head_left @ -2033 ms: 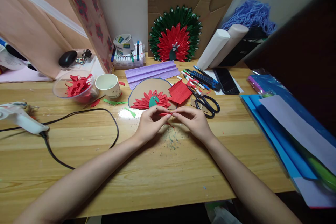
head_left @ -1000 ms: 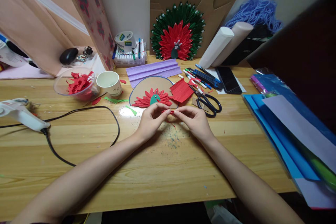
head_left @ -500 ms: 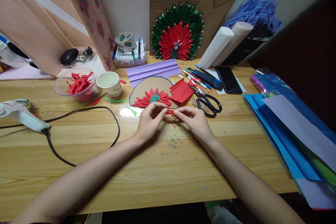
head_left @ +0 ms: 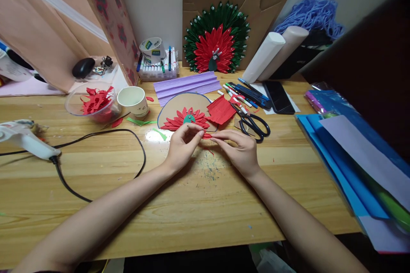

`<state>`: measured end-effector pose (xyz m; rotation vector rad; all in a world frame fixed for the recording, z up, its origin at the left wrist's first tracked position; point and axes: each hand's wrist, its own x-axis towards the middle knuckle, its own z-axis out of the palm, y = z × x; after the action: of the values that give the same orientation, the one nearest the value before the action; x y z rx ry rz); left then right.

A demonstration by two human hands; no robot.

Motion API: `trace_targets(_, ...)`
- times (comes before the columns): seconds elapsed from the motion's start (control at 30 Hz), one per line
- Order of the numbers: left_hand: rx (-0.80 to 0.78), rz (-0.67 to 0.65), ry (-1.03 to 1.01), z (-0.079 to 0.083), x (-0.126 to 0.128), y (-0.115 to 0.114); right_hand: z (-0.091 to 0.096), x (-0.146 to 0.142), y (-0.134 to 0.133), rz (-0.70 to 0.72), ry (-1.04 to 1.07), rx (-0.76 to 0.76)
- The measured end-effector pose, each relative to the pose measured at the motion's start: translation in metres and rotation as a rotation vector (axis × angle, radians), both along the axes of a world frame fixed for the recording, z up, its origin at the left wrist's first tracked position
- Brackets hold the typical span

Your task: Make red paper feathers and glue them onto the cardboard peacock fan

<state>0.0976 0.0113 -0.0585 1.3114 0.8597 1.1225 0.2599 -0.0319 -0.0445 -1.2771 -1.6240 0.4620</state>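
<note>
Between my two hands is a small red paper piece (head_left: 207,135), pinched at its left end by my left hand (head_left: 185,143) and at its right end by my right hand (head_left: 238,147). Just beyond them lies a cardboard half-round (head_left: 173,108) with a blue edge, bearing red paper petals (head_left: 200,116) and a green bird's head (head_left: 188,118). My hands partly hide its lower edge. A sheet of red crepe paper (head_left: 221,110) overlaps its right side. Black-handled scissors (head_left: 264,130) rest right of my right hand.
Left are a glue gun (head_left: 35,140) with a looping black cord (head_left: 142,149), a bowl of red scraps (head_left: 68,106) and a paper cup (head_left: 133,100). Markers (head_left: 238,96), a phone (head_left: 278,97) and a finished red-green peacock (head_left: 214,47) stand farther back. Blue folders (head_left: 339,153) line the right.
My right hand has turned slightly, its fingers straighter along the red paper piece. Both hands keep their pinch, and the other things stay put.
</note>
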Motion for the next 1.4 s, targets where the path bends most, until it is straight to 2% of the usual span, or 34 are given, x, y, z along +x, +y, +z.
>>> trace_targets(0.27, -0.004, 0.003, 0.003, 0.0006, -0.0002, -0.0001, 0.0008, 0.0021, 0.0032, 0.031, -0.112, 0.066)
trace_targets(0.43, 0.013, 0.004, 0.006, 0.0001, -0.0001, 0.0003, 0.0001, 0.0031, 0.0025, 0.024, -0.086, 0.077)
trace_targets(0.6, 0.024, 0.004, 0.008, 0.0001, -0.0003, 0.0000, 0.0003, 0.0037, 0.0033, 0.079, -0.076, 0.084)
trace_targets(0.8, 0.033, 0.008, 0.015, -0.0001, -0.0002, 0.0000, 0.0010, 0.0019, 0.0033, 0.059, -0.083, 0.097)
trace_targets(1.0, 0.035, 0.016, 0.012, 0.0001, -0.0003, 0.0002, 0.0016, 0.0001, 0.0021, 0.029, -0.001, 0.030)
trace_targets(1.17, 0.031, -0.038, 0.025, -0.0015, -0.0003, -0.0024, 0.0007, -0.0023, 0.0022, 0.024, 0.038, 0.031)
trace_targets(1.4, 0.025, -0.063, 0.042, -0.0053, -0.0006, -0.0047, -0.0002, -0.0028, 0.0024, 0.020, -0.013, 0.065)
